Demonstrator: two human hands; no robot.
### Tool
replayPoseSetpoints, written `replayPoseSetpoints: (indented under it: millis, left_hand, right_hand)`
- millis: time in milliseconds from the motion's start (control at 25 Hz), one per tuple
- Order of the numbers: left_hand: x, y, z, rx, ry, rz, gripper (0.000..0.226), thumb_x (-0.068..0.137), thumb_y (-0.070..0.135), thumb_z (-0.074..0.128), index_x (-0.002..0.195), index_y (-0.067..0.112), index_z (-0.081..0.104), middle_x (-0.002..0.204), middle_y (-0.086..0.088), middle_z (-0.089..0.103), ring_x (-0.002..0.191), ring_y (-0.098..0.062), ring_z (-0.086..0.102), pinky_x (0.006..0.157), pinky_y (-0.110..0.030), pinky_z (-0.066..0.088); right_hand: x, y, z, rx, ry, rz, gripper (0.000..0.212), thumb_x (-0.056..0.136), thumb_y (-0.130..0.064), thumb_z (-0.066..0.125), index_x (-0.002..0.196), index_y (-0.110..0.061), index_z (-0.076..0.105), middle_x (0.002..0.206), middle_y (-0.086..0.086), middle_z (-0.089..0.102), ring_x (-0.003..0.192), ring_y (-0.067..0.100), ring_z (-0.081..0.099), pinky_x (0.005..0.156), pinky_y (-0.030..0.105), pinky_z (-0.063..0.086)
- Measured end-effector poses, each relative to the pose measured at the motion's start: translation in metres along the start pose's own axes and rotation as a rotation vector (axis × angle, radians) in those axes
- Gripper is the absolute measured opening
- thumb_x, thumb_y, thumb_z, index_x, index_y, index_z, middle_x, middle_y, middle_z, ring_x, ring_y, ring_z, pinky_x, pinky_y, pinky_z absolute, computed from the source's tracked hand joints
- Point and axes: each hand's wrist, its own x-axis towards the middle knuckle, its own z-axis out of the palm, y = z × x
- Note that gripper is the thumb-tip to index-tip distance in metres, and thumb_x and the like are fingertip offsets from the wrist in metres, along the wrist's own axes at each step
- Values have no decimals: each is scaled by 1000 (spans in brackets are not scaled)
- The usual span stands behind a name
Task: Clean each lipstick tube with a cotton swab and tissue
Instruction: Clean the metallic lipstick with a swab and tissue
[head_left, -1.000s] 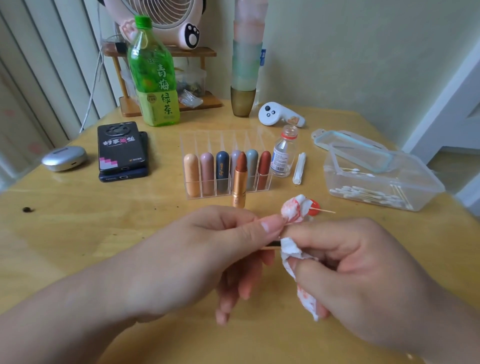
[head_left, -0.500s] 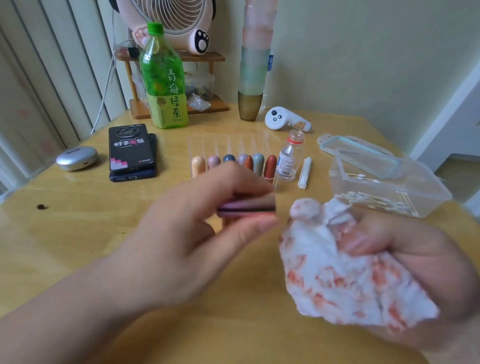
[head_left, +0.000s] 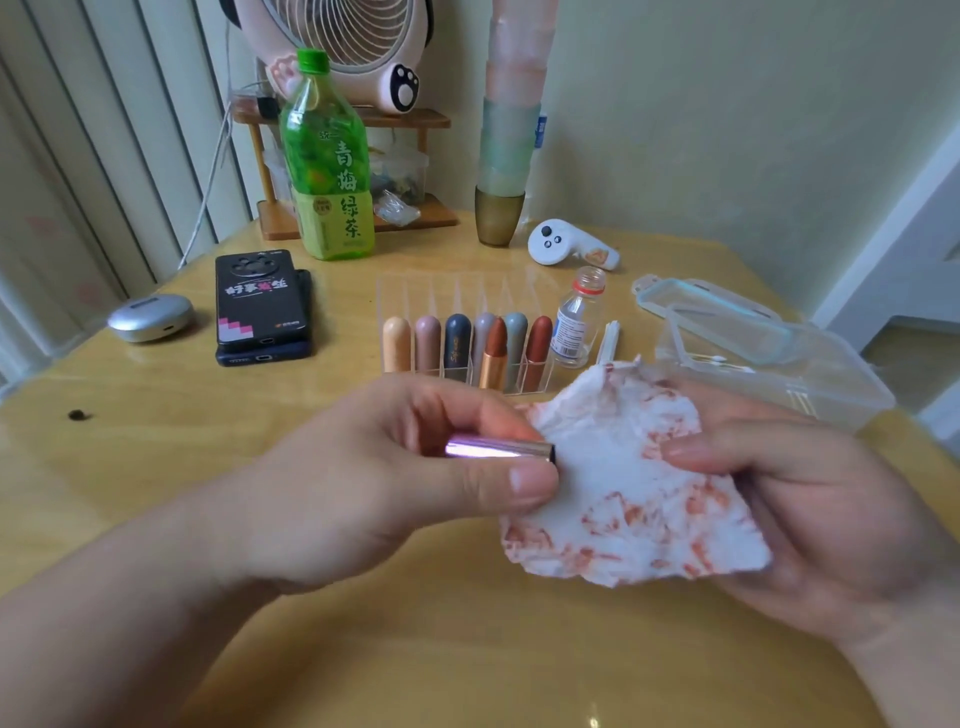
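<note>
Silvery metal lipstick tube (head_left: 496, 450), its rear hidden, lies pinched by left hand (head_left: 363, 483) between thumb and fingers; right hand (head_left: 815, 519) clutches red-stained white tissue (head_left: 623, 499).

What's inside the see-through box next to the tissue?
Cotton swabs lie in the clear plastic box. The stained tissue and right hand cover its near corner, so anything there is hidden.

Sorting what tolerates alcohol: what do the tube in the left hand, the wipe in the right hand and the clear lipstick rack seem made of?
The lipstick tube looks like polished metal or metallised plastic: a mirror-like streak runs along it. The tissue is matte paper, crumpled and blotched red. The lipstick rack seems clear rigid plastic, perhaps acrylic: the table shows through its dividers.
</note>
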Motion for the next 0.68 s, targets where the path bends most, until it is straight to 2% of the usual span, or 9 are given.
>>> replayPoseSetpoints:
  millis: [40, 80, 120, 200, 280, 400, 480, 560, 680]
  left_hand:
    - [0, 2, -4, 108, -11, -53, 17, 81, 21, 76, 86, 5, 74, 87, -13, 73, 84, -24, 67, 83, -29, 51]
    - [-1, 4, -7, 249, -44, -143, 18, 81, 27, 76, 86, 10, 75, 84, -12, 74, 81, -24, 68, 82, -29, 52]
    - [-2, 7, -10, 392, -97, -265, 20, 80, 33, 76, 85, 14, 74, 81, -10, 74, 78, -23, 69, 80, -28, 53]
    - [-6, 14, -11, 573, -218, -511, 21, 83, 37, 73, 84, 15, 72, 79, -8, 75, 70, -22, 70, 70, -28, 56]
    - [-7, 20, -13, 717, -201, -628, 22, 90, 37, 67, 83, 16, 71, 79, -2, 75, 64, -14, 67, 63, -26, 55]
    - [-7, 28, -27, 994, 36, -610, 16, 93, 44, 59, 89, 31, 67, 72, 10, 72, 55, -2, 62, 56, -20, 49]
    - [-3, 25, -37, 998, 237, -538, 12, 94, 44, 59, 105, 41, 56, 70, 6, 71, 53, -3, 60, 53, -21, 47]
    - [1, 17, -42, 861, 373, -458, 20, 95, 39, 58, 111, 41, 46, 73, 0, 70, 54, -11, 61, 49, -28, 49]
    - [4, 9, -41, 710, 504, -295, 16, 97, 22, 57, 90, 35, 53, 67, 0, 65, 54, -22, 60, 50, -36, 52]
  right_hand:
    - [2, -1, -4, -102, 106, 25, 47, 77, -8, 62, 125, -11, 65, 118, 44, 53, 67, 39, 60, 53, 41, 47]
    - [2, -2, -6, -210, 188, 95, 43, 77, -6, 63, 119, -13, 68, 104, 43, 58, 46, 27, 55, 37, 26, 43]
    - [2, -1, -7, -316, 221, 175, 39, 80, -5, 62, 117, -15, 68, 92, 42, 60, 37, 20, 49, 30, 20, 35]
    - [3, 4, -6, -563, 232, 357, 36, 89, -2, 58, 118, -22, 59, 69, 33, 62, 32, 19, 45, 30, 20, 30]
    - [5, 8, -4, -879, 253, 449, 42, 92, -11, 57, 126, -33, 45, 57, 11, 64, 34, 17, 47, 35, 23, 33]
    - [6, 6, 7, -1256, 463, 402, 61, 79, -51, 70, 130, -49, 36, 55, -5, 60, 40, 6, 51, 45, 23, 38]
    - [5, 3, 9, -1385, 608, 315, 58, 67, -71, 66, 117, -54, 40, 51, -11, 55, 41, 5, 48, 46, 26, 34]
    - [4, 2, 13, -1412, 736, 127, 43, 67, -69, 67, 99, -46, 51, 45, -8, 46, 40, 8, 43, 45, 29, 33]
    - [14, 4, 33, -1184, 693, -123, 18, 75, -43, 77, 84, -32, 65, 52, 0, 52, 45, 13, 46, 49, 31, 43]
